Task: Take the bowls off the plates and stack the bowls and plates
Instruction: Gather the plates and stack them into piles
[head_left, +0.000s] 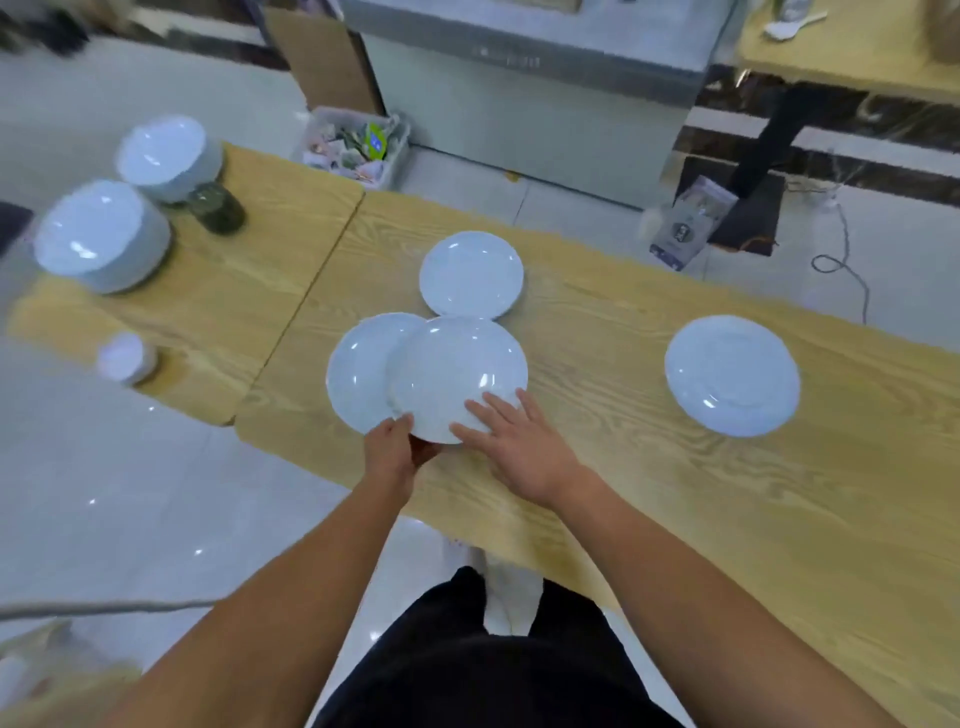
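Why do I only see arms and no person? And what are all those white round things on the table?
The camera sits on the person's head and looks down, so you see what they see: their own two arms. No machine, just bare hands. On the wooden table lie white plates. The left hand pinches the near edge of the middle plate, and the right hand rests flat fingers on top of it. That plate overlaps a second plate to its left. A third plate lies behind it, a fourth plate far right. At the far left stand two piles of white dishes and a dark jar.
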